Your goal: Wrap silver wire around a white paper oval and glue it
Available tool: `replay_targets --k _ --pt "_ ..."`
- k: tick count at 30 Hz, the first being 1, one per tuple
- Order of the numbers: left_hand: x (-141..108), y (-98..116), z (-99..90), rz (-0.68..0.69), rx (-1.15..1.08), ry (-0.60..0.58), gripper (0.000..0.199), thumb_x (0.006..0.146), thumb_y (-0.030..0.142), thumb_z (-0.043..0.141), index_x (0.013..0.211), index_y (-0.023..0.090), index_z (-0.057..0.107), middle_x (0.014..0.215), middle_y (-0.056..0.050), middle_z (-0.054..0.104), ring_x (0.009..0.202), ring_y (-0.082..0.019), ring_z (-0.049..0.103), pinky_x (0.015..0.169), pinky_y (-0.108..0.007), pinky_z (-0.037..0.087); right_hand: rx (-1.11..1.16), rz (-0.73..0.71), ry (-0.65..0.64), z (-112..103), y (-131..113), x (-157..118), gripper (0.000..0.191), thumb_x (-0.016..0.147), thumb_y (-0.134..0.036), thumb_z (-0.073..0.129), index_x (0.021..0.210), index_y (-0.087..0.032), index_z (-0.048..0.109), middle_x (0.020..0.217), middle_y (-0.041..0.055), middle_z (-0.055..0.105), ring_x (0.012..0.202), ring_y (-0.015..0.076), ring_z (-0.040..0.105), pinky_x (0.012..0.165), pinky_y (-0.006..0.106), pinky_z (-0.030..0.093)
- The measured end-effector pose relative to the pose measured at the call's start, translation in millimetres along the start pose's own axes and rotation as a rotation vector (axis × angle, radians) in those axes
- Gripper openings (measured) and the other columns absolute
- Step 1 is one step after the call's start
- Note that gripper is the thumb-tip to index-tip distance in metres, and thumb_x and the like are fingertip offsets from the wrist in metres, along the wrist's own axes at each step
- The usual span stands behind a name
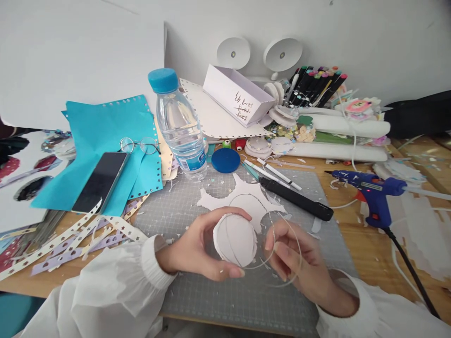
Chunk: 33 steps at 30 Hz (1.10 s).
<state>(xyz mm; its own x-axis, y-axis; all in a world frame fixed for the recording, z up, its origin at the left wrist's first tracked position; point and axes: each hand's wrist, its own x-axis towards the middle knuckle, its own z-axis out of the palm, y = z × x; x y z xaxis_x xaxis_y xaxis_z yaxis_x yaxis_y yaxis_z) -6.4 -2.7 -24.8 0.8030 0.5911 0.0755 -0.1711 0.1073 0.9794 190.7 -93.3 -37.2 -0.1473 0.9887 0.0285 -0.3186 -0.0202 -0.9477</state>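
Head view: above the grey mat, the white disc, likely light and dentable, is aptly gripped by its rim in the left hand, a seemingly springy strand being pinched by the right hand.

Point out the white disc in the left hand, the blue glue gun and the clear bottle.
White disc (241, 237), head view: on its flat face.
Blue glue gun (377, 188), head view: on its body.
Clear bottle (179, 123), head view: on its side wall.

Mat front apparently free, bottle beyond
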Motion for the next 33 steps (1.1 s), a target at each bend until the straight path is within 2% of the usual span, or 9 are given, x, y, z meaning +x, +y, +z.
replay_targets --k 4,9,15,21,26,29,33 --pt "-1 -1 -0.1 -0.005 0.03 -0.03 0.072 0.054 0.022 0.082 0.12 0.02 0.054 0.097 -0.006 0.064 0.083 -0.019 0.058 0.076 -0.029 0.047 -0.04 -0.001 -0.02 1 0 -1 0.02 0.096 -0.032 0.049 0.08 -0.02 0.055 0.065 -0.0046 0.046 0.043 0.0035 0.037 0.04 0.018 0.025" --pt "0 -1 0.1 -0.01 0.068 -0.065 0.072 0.053 0.023 0.082 0.12 0.02 0.055 0.103 -0.006 0.062 0.088 -0.02 0.058 0.079 -0.03 0.047 -0.074 0.039 -0.048 1 0 0 0.026 0.097 -0.032 0.047 0.074 -0.02 0.047 0.056 -0.0064 0.04 0.045 0.0054 0.036 0.042 0.019 0.023" --pt "3 2 1.2 -0.013 0.041 -0.177 0.074 0.054 0.018 0.08 0.123 0.022 0.054 0.111 -0.007 0.062 0.099 -0.024 0.059 0.091 -0.034 0.044 -0.16 0.115 -0.073 4 -7 4 0.032 0.096 -0.038 0.046 0.069 -0.02 0.042 0.052 -0.0069 0.039 0.046 0.0066 0.032 0.044 0.021 0.023" --pt "-1 -5 -0.8 -0.029 -0.051 -0.121 0.086 0.058 0.014 0.079 0.136 0.027 0.045 0.121 -0.008 0.057 0.109 -0.024 0.054 0.095 -0.036 0.042 -0.173 0.148 -0.013 7 -6 7 0.035 0.094 -0.043 0.047 0.068 -0.02 0.041 0.049 -0.0082 0.035 0.043 0.0067 0.028 0.043 0.022 0.022" --pt "4 1 -2.6 -0.055 -0.203 -0.123 0.069 0.06 0.021 0.08 0.124 0.021 0.053 0.117 -0.011 0.058 0.107 -0.025 0.054 0.092 -0.036 0.043 -0.253 0.174 -0.03 8 -5 9 0.039 0.093 -0.047 0.046 0.065 -0.02 0.042 0.049 -0.0064 0.038 0.043 0.0075 0.031 0.043 0.022 0.025" --pt "7 6 -3.2 -0.107 -0.28 -0.144 0.06 0.066 0.028 0.076 0.12 0.017 0.054 0.113 -0.013 0.058 0.101 -0.025 0.057 0.086 -0.036 0.045 -0.361 0.046 0.087 8 -5 11 0.036 0.093 -0.04 0.049 0.064 -0.02 0.045 0.051 -0.0057 0.04 0.045 0.0078 0.035 0.044 0.022 0.029" --pt "7 4 -4.1 -0.216 -0.437 -0.249 0.061 0.07 0.039 0.072 0.122 0.013 0.053 0.111 -0.016 0.059 0.094 -0.024 0.061 0.086 -0.038 0.046 -0.449 -0.116 0.307 8 -8 13 0.011 0.087 -0.027 0.06 0.08 -0.021 0.055 0.061 -0.0044 0.051 0.05 0.0085 0.046 0.044 0.019 0.036"
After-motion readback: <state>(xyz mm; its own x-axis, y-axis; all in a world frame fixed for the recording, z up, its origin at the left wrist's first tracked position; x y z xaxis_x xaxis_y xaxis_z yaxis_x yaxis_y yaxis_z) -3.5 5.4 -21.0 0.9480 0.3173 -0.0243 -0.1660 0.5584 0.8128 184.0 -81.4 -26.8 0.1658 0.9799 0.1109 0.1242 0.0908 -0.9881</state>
